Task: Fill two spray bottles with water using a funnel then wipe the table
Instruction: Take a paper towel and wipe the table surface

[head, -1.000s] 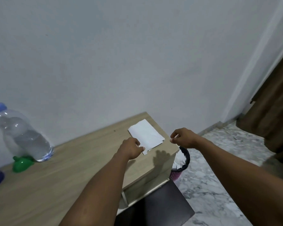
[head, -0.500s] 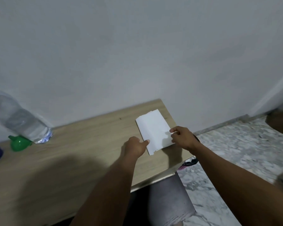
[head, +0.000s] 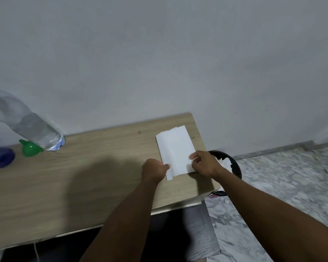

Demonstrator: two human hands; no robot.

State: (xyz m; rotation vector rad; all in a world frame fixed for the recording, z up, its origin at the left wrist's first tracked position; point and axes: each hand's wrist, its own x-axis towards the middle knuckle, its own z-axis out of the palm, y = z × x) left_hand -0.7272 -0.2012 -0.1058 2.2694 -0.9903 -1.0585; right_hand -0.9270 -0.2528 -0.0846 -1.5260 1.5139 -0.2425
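At the right end of the wooden table (head: 84,176), a folded white paper towel (head: 175,148) lies flat between my hands. My left hand (head: 153,171), fingers curled, pinches its near left edge, thumb tip on the paper. My right hand (head: 204,164) pinches the near right edge. Well apart, at the far left, stand a clear water bottle (head: 27,123), a green funnel (head: 30,148) just beside its base, and a blue spray bottle (head: 0,157). A black bin (head: 235,167) sits just past the table's right end.

You have no readable text here, water bottle (head: 27,125) too blurred to read any label, folded white tissue (head: 175,148) blank on its visible face.
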